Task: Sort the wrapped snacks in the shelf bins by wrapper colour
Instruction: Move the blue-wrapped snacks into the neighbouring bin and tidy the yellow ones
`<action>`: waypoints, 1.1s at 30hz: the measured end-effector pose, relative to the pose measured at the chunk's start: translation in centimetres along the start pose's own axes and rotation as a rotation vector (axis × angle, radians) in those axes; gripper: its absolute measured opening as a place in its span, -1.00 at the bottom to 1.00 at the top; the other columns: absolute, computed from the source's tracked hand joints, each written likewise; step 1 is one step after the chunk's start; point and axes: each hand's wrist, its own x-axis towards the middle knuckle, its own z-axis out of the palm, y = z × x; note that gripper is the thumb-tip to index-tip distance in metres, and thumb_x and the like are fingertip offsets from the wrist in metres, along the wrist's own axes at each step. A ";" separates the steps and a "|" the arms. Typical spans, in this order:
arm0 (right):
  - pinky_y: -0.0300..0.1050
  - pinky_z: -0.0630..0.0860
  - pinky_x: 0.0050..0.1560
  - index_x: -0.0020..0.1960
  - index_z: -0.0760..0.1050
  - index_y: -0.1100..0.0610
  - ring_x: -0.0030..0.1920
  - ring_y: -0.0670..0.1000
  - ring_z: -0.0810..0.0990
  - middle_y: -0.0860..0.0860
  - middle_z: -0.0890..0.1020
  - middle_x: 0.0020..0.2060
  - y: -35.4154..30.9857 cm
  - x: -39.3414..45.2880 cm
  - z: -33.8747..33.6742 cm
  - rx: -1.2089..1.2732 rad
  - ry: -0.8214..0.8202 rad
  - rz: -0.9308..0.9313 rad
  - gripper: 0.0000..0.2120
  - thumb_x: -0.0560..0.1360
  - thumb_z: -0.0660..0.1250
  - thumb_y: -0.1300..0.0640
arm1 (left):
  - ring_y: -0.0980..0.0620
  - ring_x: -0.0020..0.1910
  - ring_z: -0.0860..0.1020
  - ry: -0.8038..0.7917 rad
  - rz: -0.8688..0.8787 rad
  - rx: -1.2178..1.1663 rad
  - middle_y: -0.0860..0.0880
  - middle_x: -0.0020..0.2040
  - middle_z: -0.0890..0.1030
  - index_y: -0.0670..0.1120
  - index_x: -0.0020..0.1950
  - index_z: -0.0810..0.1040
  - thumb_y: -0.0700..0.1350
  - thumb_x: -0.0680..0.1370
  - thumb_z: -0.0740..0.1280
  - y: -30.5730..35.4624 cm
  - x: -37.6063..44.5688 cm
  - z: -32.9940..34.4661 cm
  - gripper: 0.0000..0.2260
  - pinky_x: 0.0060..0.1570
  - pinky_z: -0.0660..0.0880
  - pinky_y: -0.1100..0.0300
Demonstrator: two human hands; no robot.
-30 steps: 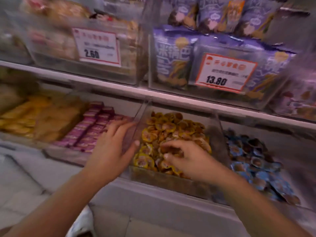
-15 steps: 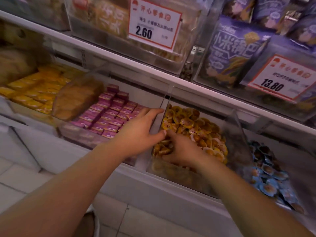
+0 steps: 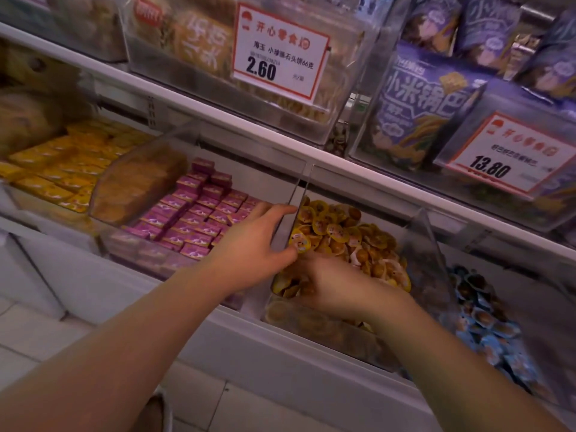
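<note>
Round yellow-wrapped snacks [image 3: 343,232] fill the middle clear bin on the lower shelf. Pink-wrapped boxes [image 3: 193,213] lie in rows in the bin to its left, and blue-wrapped snacks [image 3: 486,325] fill the bin on the right. My left hand [image 3: 258,241] holds the clear divider [image 3: 299,194] between the pink and yellow bins, fingers on the pink side, thumb at its front edge beside a yellow snack. My right hand [image 3: 330,285] is in the front left corner of the yellow bin, its fingers curled down around snacks in the pile and partly hidden.
Flat yellow packs [image 3: 62,163] fill the far-left bin. A second clear divider [image 3: 427,254] separates yellow from blue. The upper shelf [image 3: 218,120] overhangs the bins and carries bagged snacks behind price tags 2.60 [image 3: 277,54] and 13.80 [image 3: 498,154]. Tiled floor lies below.
My view has swung left and closer. My right hand moved from the middle of the yellow pile to its front left corner, near my left hand, which stays on the divider.
</note>
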 end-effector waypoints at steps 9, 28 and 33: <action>0.01 0.30 0.08 0.20 0.53 -0.13 0.24 0.03 0.39 -0.12 0.53 0.16 6.3 -1.8 -0.2 -0.472 0.037 0.169 -0.58 0.42 0.28 -0.27 | 0.06 0.27 0.49 -0.005 0.006 -0.014 0.09 0.34 0.40 0.16 0.45 0.33 0.24 0.41 0.28 -0.6 0.0 0.1 -0.39 0.24 0.48 0.04; 0.26 0.06 0.47 0.09 0.58 -0.02 0.26 0.11 0.49 0.01 0.61 0.12 1.8 0.8 2.5 -0.289 0.119 0.346 -0.69 0.46 0.32 -0.18 | 0.03 0.24 0.50 0.105 -0.004 -0.004 0.05 0.32 0.42 0.01 0.37 0.47 0.02 0.50 0.37 0.4 0.2 0.5 -0.57 0.20 0.48 0.07; 0.19 0.02 0.51 0.13 0.52 0.01 0.25 0.09 0.45 0.01 0.57 0.10 2.8 -0.6 2.7 -0.268 0.165 0.347 -0.77 0.49 0.28 0.01 | 0.06 0.26 0.46 0.236 0.029 -0.013 0.08 0.32 0.44 0.00 0.26 0.56 0.00 0.53 0.32 1.3 0.4 0.2 -0.69 0.24 0.44 0.10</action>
